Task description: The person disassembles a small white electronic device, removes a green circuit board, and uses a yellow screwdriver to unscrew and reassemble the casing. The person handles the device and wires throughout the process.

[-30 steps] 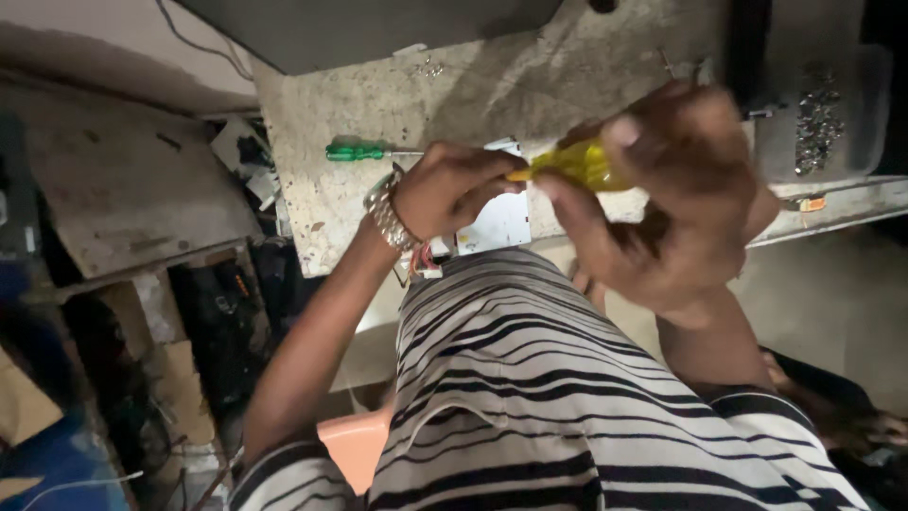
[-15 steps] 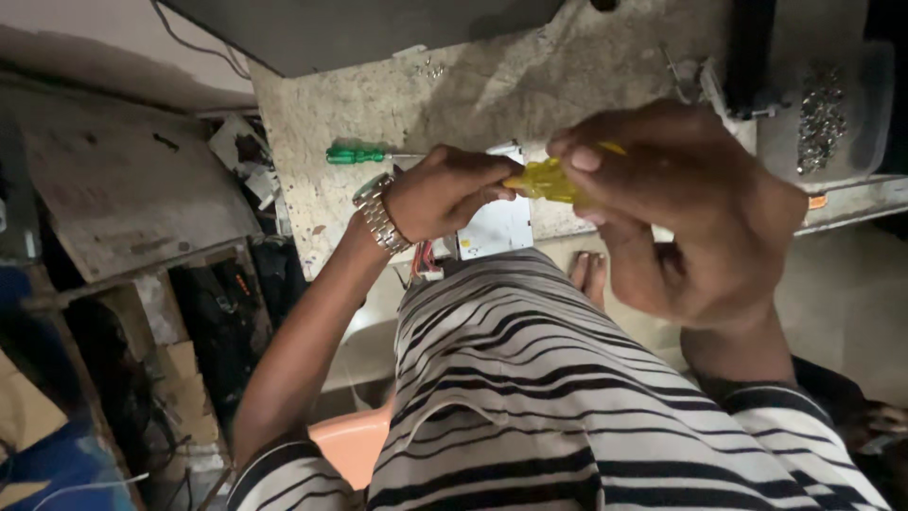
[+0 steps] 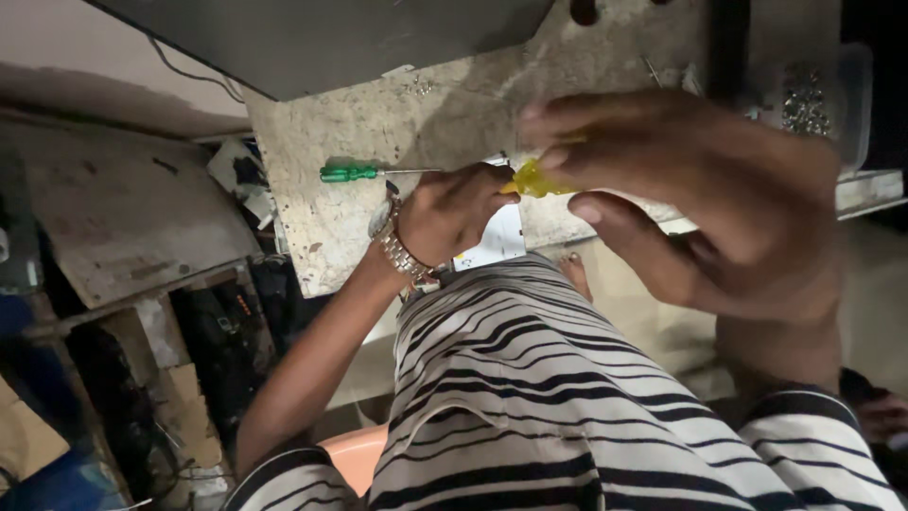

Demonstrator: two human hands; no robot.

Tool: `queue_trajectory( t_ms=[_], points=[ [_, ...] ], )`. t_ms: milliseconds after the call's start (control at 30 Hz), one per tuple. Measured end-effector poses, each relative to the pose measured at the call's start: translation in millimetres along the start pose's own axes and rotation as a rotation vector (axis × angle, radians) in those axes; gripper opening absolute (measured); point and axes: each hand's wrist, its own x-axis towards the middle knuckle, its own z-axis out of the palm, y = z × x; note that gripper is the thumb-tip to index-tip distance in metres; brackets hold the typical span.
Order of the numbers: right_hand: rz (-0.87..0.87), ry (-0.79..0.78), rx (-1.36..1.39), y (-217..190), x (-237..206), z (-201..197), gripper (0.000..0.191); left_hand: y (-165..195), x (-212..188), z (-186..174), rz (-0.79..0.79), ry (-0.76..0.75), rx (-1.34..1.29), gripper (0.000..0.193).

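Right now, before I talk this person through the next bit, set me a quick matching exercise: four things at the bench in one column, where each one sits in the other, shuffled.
Things:
1. green screwdriver
2. yellow-handled tool
3. wristwatch
4. clear container of small metal parts

Places:
A. on the left wrist
B. at the bench's far right edge
C. lying loose on the benchtop, beside the left hand
D. pinched in the fingers of the right hand

Pairs: 1-C, 2-D, 3-A, 4-B

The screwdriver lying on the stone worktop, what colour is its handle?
Green handle, seen in the head view.
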Motion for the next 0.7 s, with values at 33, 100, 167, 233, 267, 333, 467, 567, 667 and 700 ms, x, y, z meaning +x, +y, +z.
queue_trajectory(
  t_ms=[33, 100, 167, 233, 267, 333, 467, 567, 667, 700],
  points=[
    [0.013, -0.014, 0.03, 0, 1, 0, 0.024, -2, 0, 0, -0.003, -0.002, 0.008, 0.017],
    [0.07, -0.015, 0.075, -3, 2, 2, 0.02, -5, 0, -1, -0.009, -0.023, 0.012, 0.018],
    [0.092, 0.011, 0.019, -6, 0, 4, 0.02, -8, -1, -2, 0.008, -0.049, -0.022, 0.016],
    [0.055, 0.054, -0.125, -9, -3, 6, 0.025, -12, 2, -3, 0.022, -0.099, -0.066, 0.017],
    [0.067, 0.063, -0.225, -10, -5, 7, 0.027, -14, 5, -3, 0.025, -0.132, -0.095, 0.018],
    [0.108, 0.083, -0.356, -15, -13, 7, 0.031, -15, 7, -5, 0.023, -0.195, -0.114, 0.022],
    [0.182, 0.054, -0.397, -14, -22, 11, 0.04, -11, 10, -11, 0.033, -0.269, -0.033, 0.032],
    [0.154, 0.019, -0.511, -14, -20, 13, 0.046, -6, 9, -15, 0.049, -0.292, -0.126, 0.041],
    [-0.038, 0.098, -0.344, -13, -13, 3, 0.047, -4, 9, -18, -0.014, -0.364, -0.02, 0.033],
    [-0.048, 0.054, -0.282, -15, -13, -7, 0.045, -4, 9, -19, -0.048, -0.399, 0.06, 0.028]
  ],
)
